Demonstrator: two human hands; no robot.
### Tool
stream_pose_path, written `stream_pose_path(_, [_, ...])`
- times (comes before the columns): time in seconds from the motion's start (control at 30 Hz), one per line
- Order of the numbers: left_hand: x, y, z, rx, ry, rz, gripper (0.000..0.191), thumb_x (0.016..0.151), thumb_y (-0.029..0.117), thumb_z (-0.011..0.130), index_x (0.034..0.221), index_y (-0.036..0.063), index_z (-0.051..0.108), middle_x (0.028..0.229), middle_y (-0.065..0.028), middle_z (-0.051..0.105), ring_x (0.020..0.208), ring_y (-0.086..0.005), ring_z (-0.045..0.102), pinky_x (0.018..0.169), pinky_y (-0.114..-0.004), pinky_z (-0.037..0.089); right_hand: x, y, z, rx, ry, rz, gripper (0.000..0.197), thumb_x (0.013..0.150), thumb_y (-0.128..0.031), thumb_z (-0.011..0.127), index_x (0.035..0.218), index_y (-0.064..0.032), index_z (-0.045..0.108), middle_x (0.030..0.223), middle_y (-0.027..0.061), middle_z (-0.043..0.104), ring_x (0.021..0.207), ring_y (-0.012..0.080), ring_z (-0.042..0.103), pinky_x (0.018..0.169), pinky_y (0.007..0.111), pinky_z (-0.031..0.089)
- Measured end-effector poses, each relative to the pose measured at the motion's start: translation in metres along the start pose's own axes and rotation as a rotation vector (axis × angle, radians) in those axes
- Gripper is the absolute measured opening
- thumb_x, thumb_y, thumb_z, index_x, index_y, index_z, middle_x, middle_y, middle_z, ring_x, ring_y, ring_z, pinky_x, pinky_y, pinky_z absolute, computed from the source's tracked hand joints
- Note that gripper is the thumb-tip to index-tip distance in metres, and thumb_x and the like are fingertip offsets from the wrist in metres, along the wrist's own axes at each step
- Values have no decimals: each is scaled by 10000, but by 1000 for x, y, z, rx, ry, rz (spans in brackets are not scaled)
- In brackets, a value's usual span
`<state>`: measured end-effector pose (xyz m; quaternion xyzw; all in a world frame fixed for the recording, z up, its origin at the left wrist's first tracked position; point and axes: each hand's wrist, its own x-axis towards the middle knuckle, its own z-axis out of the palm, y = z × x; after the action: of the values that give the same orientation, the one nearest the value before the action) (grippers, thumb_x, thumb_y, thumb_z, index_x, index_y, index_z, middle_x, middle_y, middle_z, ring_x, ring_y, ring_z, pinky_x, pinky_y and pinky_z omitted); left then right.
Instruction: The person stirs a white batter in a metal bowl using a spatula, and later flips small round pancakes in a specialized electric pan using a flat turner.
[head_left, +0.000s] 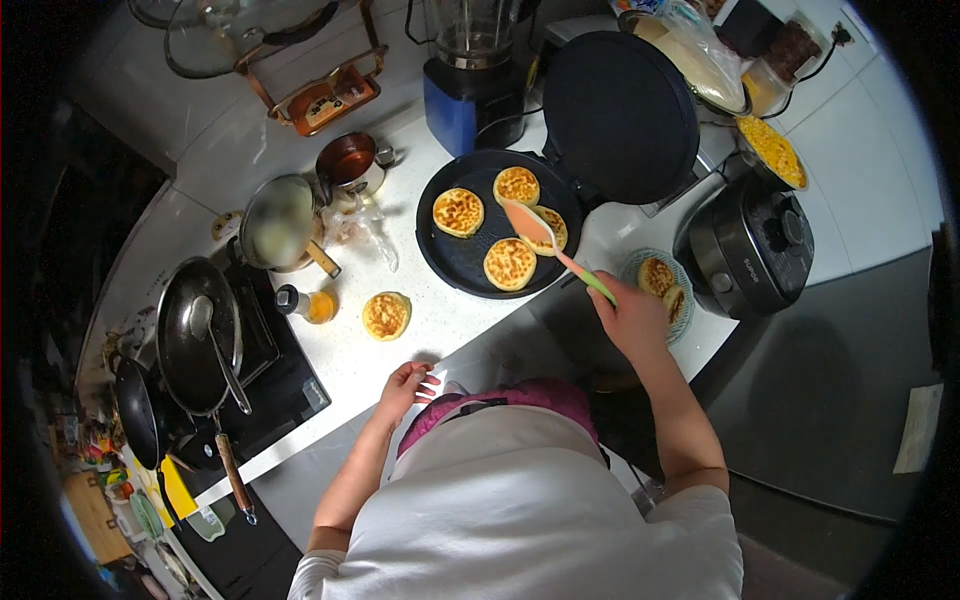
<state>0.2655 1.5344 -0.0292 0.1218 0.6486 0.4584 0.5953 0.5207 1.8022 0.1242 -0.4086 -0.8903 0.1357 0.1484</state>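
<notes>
My right hand grips a silicone spatula with an orange head and a green handle end. Its head lies over two browned round flatbreads at the right side of a black electric griddle, partly covering the lower one. Two more cakes, one at left and one in front, rest in the same pan. Empty and loosely curled, my left hand hovers by the counter's front edge. A single flatbread lies on the white counter beyond it.
The griddle's raised lid leans back right. A plate of flatbreads sits beside a Supor cooker. Behind stands a blender. Leftward are a seasoning jar, a glass-lidded pot and a wok holding a ladle.
</notes>
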Motion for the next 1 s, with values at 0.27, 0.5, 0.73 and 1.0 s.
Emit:
stream_pose_path(0.27, [1,8,-1,28,-1,28,264,988,180,377,1137,18,524,930,-96,652,721,-142,610,639,-262,527,-3,7,62,-79,104,-99,227,822,-256,628,1024,-153,615,670,91,600,584,299,594,497,418,459])
stream_pose_path(0.5, [2,2,-2,24,-8,1,263,988,180,378,1139,20,522,933,-96,652,721,-142,608,641,-264,526,0,-11,84,59,70,-132,292,824,-236,633,1105,-170,595,691,95,606,609,308,603,532,412,476])
stream_pose_path(0.73, [1,6,-3,11,-1,27,258,981,168,380,1139,22,522,932,-98,652,726,-140,607,642,-263,525,-7,7,60,137,133,-99,255,846,-246,617,1086,-160,623,707,118,621,616,311,611,518,410,473])
stream_pose_path(1.0, [0,6,1,22,-6,9,253,976,156,372,1126,20,524,926,-99,651,727,-141,609,645,-263,526,-10,-5,71,127,71,23,249,833,-237,636,1067,-153,644,745,154,636,650,345,619,552,405,481])
